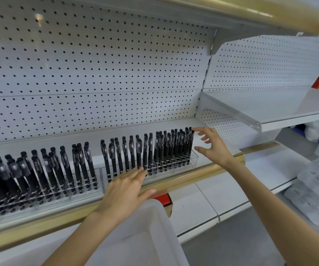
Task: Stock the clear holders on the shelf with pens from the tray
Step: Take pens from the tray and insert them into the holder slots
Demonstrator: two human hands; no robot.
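Observation:
Two clear holders stand side by side on the shelf, both full of upright black pens (pixel 166 148). The right holder (pixel 194 160) ends near my right hand (pixel 211 145), which hovers with spread, relaxed fingers just beside the rightmost pens and holds nothing. My left hand (pixel 125 191) lies flat with straight fingers against the front of the right holder, its fingertips touching the pens' lower ends. The left holder (pixel 39 198) runs off the left edge. A white plastic tray (pixel 154 233) sits below my left hand; its inside looks bare.
White pegboard (pixel 97 73) backs the shelf, whose front lip is a wood-coloured strip (pixel 193 175). Another shelf (pixel 270 108) juts out at the right. Clear plastic packs (pixel 312 196) lie on a lower right shelf, and a red label (pixel 163 199) hangs under the lip.

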